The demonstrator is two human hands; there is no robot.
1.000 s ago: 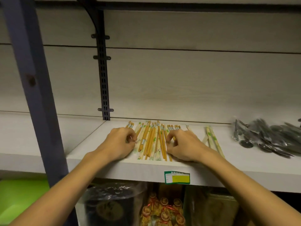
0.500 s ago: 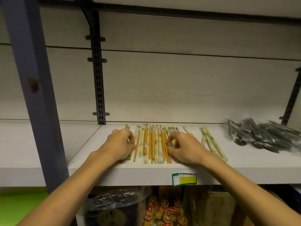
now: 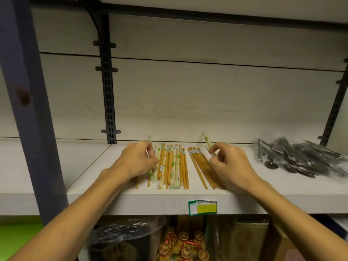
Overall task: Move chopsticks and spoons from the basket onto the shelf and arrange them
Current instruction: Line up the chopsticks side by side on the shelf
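Arranging step in hand: tan wooden chopsticks (image 3: pixel 170 164) lying in two groups on the pale shelf board (image 3: pixel 244 185), bagged dark metal spoons (image 3: pixel 301 159) far right. Left hand (image 3: pixel 137 161) pinching a wrapped chopstick (image 3: pixel 150 172); right hand (image 3: pixel 228 166) pinching another paper-wrapped chopstick (image 3: pixel 207 142), tip raised. Next, probably: laying both parallel among the rows.

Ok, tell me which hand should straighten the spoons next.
Right. The right hand is on the side of the spoons; the left hand is beyond the chopsticks. It pinches a wrapped pair, though.
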